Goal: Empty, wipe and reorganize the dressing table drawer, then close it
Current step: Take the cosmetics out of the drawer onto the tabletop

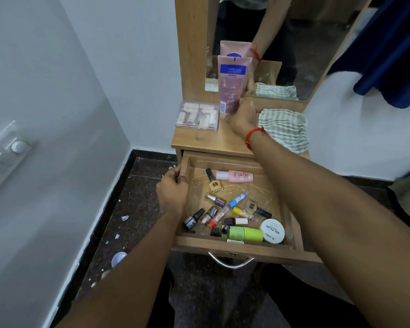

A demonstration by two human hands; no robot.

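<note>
Drawer (234,245) is pulled open at lower centre of the frame, metal handle (231,262) on its front. Inside lie loose cosmetics: several nail polish bottles (214,183) scattered across the middle, a pink bottle (237,176) lying flat near the back, a green tube (246,234) and a white round tub (272,231) labelled nail polish at the front right.

Left hand (172,191) is closed on the drawer's left side wall, fingers curled over the edge. Right hand (243,116) reaches up to centre frame, wrapped around the lower end of a pink tube (232,84) standing upright on the tabletop (199,140). A red thread band (253,136) circles the right wrist.

Left of the tube sits a clear plastic box (198,116) of small items. Right of the hand lies a folded striped cloth (284,129), on the tabletop. A mirror (294,43) stands behind, top centre, reflecting tube and cloth. A wall switch plate (7,152) is at the left edge.
</note>
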